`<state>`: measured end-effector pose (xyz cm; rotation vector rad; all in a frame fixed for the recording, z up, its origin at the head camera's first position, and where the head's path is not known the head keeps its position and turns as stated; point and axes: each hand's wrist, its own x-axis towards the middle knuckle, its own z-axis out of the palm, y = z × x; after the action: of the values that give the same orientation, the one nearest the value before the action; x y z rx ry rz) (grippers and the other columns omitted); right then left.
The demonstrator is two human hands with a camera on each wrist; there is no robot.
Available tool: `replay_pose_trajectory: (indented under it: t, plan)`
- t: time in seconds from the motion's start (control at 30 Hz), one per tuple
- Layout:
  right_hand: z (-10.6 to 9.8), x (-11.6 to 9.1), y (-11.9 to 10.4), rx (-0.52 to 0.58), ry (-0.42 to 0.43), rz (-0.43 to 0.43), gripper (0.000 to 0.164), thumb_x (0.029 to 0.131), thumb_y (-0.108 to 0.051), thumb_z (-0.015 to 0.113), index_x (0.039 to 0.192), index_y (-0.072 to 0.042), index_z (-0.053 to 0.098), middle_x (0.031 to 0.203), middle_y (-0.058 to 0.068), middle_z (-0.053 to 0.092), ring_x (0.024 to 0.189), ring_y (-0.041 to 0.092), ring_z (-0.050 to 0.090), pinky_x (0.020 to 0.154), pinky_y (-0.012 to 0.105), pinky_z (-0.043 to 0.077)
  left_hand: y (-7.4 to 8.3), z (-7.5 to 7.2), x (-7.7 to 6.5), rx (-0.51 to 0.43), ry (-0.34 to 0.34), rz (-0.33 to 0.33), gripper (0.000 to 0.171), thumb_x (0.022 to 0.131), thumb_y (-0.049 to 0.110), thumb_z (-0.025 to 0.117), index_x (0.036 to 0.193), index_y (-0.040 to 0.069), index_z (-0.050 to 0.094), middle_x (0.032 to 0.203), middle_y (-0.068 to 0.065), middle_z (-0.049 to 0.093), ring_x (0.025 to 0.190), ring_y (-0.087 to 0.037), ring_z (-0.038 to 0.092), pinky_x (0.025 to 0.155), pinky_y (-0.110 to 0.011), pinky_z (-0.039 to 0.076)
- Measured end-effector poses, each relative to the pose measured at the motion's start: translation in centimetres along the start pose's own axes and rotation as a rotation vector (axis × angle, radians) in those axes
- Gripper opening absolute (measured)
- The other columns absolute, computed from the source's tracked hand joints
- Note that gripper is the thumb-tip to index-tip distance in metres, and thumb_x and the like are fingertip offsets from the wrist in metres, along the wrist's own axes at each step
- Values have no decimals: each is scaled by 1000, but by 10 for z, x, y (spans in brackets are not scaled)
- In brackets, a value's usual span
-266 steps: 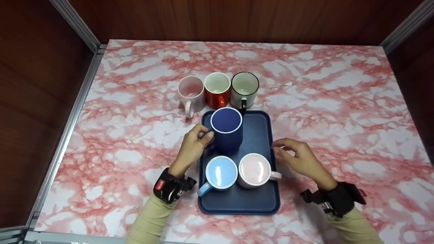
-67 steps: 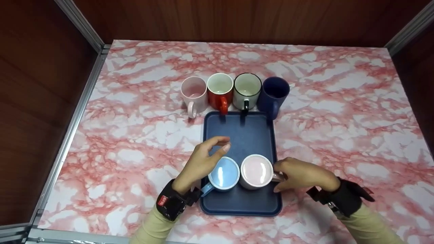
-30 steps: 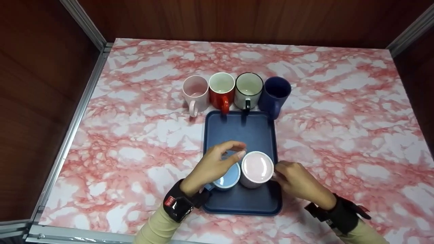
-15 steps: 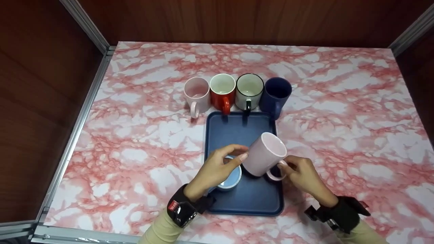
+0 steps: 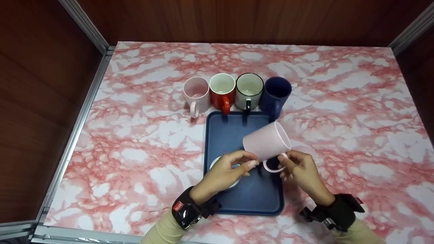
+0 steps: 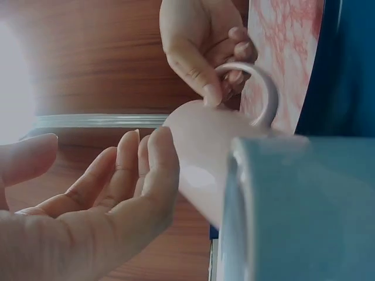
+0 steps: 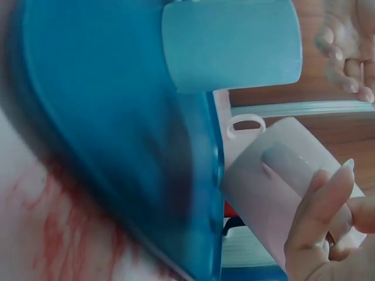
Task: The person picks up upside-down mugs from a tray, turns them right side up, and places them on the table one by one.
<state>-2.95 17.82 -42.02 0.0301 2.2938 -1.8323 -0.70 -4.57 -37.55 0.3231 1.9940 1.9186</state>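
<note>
A pink mug tilts over onto its side above the dark blue tray. My right hand pinches its handle between thumb and fingers. The left hand has loosely bent fingers, their tips right at the lower side of the pink mug; nothing is gripped in it. In the left wrist view, those fingers overlap the edge of the pink mug's body. Beneath the left hand, a light blue mug stands on the tray, mostly hidden in the head view.
Behind the tray a row of upright mugs has handles facing me: pale pink, red, white with black rim and handle, and dark blue. A pink marbled table lies around, with wooden panels beyond.
The dark blue mug went from the tray to the row's right end. My right hand took the pink mug by its handle, lifted it and tipped it sideways; my left hand moved right.
</note>
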Motion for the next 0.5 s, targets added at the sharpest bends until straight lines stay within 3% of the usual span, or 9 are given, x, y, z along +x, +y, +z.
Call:
replay_pose_trajectory:
  t: [0.17, 0.37, 0.5]
  plan:
    - [5, -1, -7, 181, 39, -25, 22, 90, -5, 57, 81, 16, 55, 68, 20, 56, 48, 22, 57, 44, 32, 48, -3, 6, 1, -37, 0, -31, 21, 91, 12, 57, 103, -4, 61, 98, -11, 62, 87, -14, 59, 71, -30, 52]
    - [12, -3, -17, 407, 55, -78, 25, 89, -5, 58, 82, 19, 52, 70, 18, 57, 50, 21, 58, 45, 30, 49, -5, 13, 3, -41, 87, -76, 24, 91, 12, 57, 105, -7, 58, 94, -9, 60, 84, -16, 59, 68, -29, 52]
    - [16, -5, -20, 539, 24, -122, 20, 89, -3, 56, 82, 16, 52, 70, 14, 58, 52, 20, 59, 46, 28, 48, -6, 21, 5, -140, 118, -88, 29, 91, 8, 56, 112, -11, 52, 99, -12, 56, 90, -20, 58, 70, -31, 52]
